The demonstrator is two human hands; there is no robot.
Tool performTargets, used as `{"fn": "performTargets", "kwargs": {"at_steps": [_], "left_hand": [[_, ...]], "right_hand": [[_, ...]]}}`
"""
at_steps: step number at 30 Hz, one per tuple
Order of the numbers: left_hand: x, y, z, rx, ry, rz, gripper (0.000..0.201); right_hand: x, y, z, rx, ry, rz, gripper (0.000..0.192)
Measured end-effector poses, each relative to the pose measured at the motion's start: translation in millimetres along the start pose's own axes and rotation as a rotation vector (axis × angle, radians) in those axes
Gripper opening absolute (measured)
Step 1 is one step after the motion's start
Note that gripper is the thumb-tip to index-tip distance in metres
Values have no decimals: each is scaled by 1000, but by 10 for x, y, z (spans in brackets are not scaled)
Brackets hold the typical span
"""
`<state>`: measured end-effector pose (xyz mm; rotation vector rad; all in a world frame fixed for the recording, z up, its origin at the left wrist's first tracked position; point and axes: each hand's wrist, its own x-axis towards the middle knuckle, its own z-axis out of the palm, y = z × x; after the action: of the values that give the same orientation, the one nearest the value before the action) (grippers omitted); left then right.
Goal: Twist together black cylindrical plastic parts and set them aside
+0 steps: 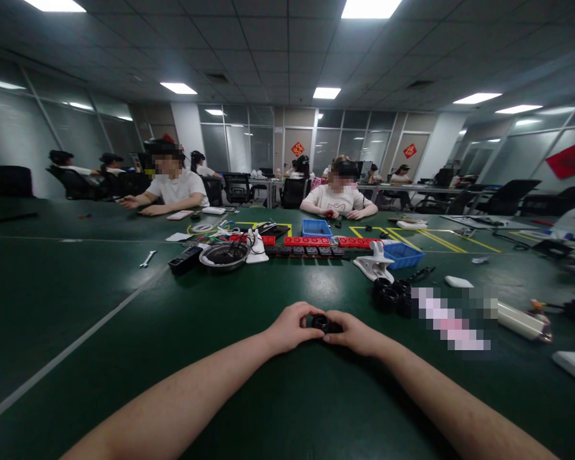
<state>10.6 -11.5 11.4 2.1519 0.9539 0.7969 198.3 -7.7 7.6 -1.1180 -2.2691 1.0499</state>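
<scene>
A: What have you got there?

B: A small black part (322, 323), pinched between both hands. My left hand (290, 328) curls around its left side, fingers closed on it; my right hand (354, 333) grips the other side, thumb and fingers shut on it too. It sits low over the green table (124, 306), right in front of me.

A: Where does it come from?

B: I'd guess the black pile (391, 295) just right of the part and a little farther off. Beyond that pile is the white clamp (374, 265), then the blue bin (402, 254).

A: Any advice on handling it?

B: Hold it with the fingertips, not the palms, so the joint between the halves shows. I can't tell from here whether it's one piece or two; my fingers cover most of it. I'd keep both wrists resting near the table for steadiness, and turn or press evenly so nothing slips.

A: Anything in the way?

B: No. The bowl (223, 255) and red strips (307, 241) lie well beyond the part, and the people across the table are farther still.
</scene>
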Motion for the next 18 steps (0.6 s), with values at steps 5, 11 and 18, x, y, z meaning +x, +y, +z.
{"fn": "performTargets", "kwargs": {"at_steps": [5, 11, 18], "left_hand": [[-14, 39, -5, 45, 26, 38, 33], [-18, 44, 80, 71, 76, -70, 33], [-25, 33, 132, 70, 184, -116, 32]], "right_hand": [[3, 12, 13, -6, 9, 6, 20], [16, -45, 94, -276, 166, 87, 26], [14, -117, 251, -585, 349, 120, 28]]}}
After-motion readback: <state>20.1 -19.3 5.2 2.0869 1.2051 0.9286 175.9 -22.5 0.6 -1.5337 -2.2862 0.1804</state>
